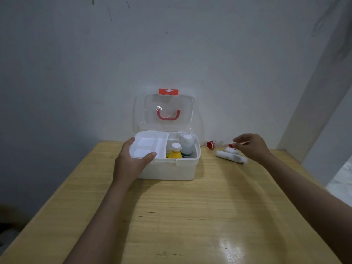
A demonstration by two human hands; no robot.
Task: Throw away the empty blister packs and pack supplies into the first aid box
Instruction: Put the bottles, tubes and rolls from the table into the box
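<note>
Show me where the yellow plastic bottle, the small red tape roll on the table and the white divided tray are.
yellow plastic bottle [175,154], head view, on its yellow body.
small red tape roll [210,145], head view, on its open end.
white divided tray [146,147], head view, on a compartment floor.

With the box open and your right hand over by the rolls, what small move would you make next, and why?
Probably lower the right hand onto the nearest white roll and grip it: rolls lie outside the open first aid box, which the left hand steadies.

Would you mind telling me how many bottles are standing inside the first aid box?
2: a yellow bottle in the open right part of the first aid box, and a taller white bottle just behind it. Others may be hidden under the tray.
</note>
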